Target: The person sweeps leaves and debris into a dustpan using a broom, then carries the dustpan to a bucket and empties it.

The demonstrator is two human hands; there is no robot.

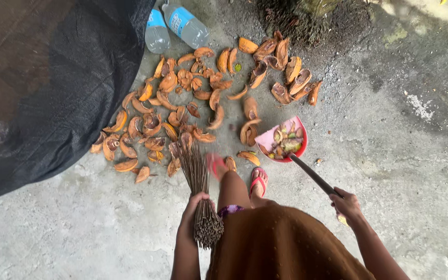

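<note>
My left hand grips a bundle broom of thin brown sticks, its tips resting among orange-brown husk pieces scattered over the concrete floor. My right hand holds the dark long handle of a pink dustpan, which sits on the floor holding several husk scraps and greenish bits. My feet in red flip-flops stand between broom and dustpan, below my brown skirt.
A large black tarp covers the left side. Two clear plastic water bottles lie at the top near the husks. A dark heap of fibrous debris lies at the top centre. Bare concrete stretches to the right.
</note>
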